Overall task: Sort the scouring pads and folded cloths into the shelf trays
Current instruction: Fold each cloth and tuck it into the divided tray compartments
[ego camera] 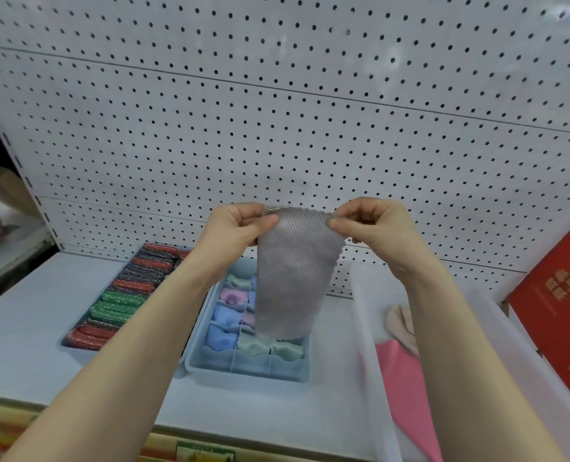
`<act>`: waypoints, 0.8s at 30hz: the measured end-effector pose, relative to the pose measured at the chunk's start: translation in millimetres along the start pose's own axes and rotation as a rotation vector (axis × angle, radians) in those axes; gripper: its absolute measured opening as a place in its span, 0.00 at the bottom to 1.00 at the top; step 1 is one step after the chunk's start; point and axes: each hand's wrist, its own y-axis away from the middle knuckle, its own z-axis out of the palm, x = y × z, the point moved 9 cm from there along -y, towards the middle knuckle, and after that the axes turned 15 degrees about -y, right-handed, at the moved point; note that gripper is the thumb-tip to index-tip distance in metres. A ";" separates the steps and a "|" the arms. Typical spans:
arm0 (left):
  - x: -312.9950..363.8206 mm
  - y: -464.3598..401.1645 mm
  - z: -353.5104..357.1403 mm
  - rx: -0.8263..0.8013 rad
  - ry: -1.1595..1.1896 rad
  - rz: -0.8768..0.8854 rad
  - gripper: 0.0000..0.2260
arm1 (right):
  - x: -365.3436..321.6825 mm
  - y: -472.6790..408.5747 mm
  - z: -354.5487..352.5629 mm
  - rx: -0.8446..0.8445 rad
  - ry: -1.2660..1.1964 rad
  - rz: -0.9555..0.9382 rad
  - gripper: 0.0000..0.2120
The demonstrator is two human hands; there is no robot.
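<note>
At frame centre, left hand (240, 225) and right hand (373, 225) pinch a grey cloth's (293, 278) top corners, forearms raised, over the divided tray (243, 366).

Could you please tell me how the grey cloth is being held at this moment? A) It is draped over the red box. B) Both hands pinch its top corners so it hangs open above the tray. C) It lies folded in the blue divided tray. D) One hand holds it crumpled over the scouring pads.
B: the left hand and right hand each pinch a top corner of the grey cloth, which hangs over the blue divided tray.
</note>
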 end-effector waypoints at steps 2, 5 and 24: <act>-0.5 3.2 1.8 -0.066 0.081 0.004 0.06 | -3.8 3.4 3.6 -0.077 -0.014 0.011 0.04; 1.0 4.1 2.4 -0.156 0.194 0.003 0.08 | -13.3 6.3 11.1 -0.194 -0.091 0.045 0.06; 34.5 13.7 27.0 0.239 -0.176 0.177 0.10 | -30.6 -3.4 37.7 0.268 0.152 -0.193 0.04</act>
